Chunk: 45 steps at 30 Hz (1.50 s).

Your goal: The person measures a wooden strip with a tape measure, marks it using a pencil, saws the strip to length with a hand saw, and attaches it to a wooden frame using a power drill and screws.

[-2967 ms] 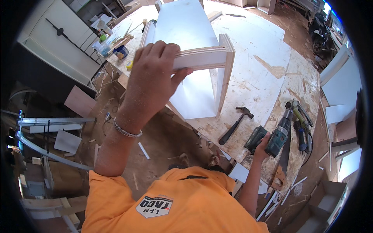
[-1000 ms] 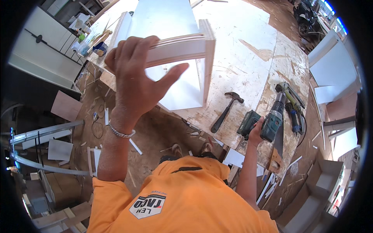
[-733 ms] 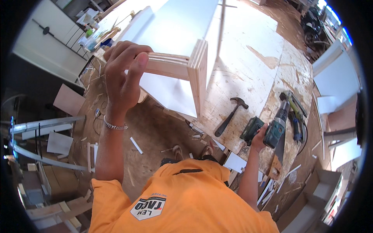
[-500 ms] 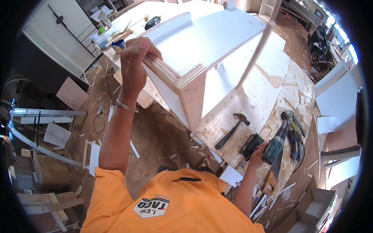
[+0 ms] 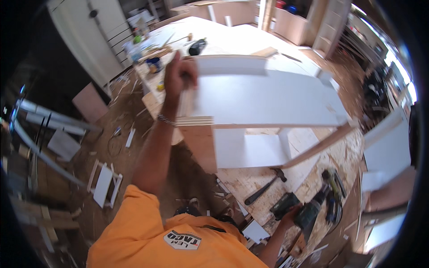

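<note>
My left hand (image 5: 179, 76) is closed on the upper left edge of a white plywood cabinet frame (image 5: 268, 96). The frame rests on the workbench (image 5: 237, 181), its layered bare edges facing me and an open gap along its near side. My right hand (image 5: 291, 216) wraps the handle of a cordless drill (image 5: 309, 213), which lies low over the bench's near right edge. Its battery pack points left. A claw hammer (image 5: 263, 187) lies just in front of the frame. Under the drill a handsaw's wooden handle (image 5: 297, 246) juts past the bench edge.
A corded power tool (image 5: 334, 196) lies right of the drill. Beyond my left hand are a blue tub (image 5: 154, 64) and another dark tool (image 5: 197, 46). Offcuts litter the floor, and a small white-topped stool-like piece (image 5: 104, 185) stands at left. Panels lean at far right.
My left hand has lowered the cabinet frame from a tilt onto the bench, its far end swinging right and nearer. The right hand stays on the drill. My view has shifted slightly.
</note>
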Motion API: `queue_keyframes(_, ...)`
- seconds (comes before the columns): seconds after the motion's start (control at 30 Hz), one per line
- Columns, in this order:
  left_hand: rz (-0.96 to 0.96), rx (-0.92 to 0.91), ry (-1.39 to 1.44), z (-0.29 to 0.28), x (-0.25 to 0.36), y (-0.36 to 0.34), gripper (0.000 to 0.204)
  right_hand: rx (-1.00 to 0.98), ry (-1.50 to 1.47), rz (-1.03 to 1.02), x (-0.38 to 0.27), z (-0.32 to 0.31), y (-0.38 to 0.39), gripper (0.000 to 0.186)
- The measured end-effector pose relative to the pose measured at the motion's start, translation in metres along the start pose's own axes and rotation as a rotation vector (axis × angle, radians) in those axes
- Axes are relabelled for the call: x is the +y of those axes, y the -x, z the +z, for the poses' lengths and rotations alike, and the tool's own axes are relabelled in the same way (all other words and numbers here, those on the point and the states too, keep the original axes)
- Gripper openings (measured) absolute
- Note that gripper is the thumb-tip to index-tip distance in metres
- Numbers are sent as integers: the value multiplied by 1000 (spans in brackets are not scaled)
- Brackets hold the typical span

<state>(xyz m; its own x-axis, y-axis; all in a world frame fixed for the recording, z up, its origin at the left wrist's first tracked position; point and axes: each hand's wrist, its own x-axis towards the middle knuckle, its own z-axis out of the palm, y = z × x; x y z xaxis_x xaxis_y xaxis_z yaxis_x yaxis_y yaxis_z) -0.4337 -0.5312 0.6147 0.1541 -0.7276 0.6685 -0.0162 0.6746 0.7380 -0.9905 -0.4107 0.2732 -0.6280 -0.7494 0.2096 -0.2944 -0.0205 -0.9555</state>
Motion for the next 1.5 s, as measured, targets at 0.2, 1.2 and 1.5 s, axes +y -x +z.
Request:
queue_keyframes(0.2,95,158,-207,15,8,8,78,139,-214,44,-28,14,1,18)
queue_keyframes(1.2,-596,71,-593,-692,-116,66,33,-1125,607,552,-107,474,544,26)
queue_keyframes(1.5,-804,350,-721,-981,-139,-9,28,-1217,435,452,-166,730,565,31)
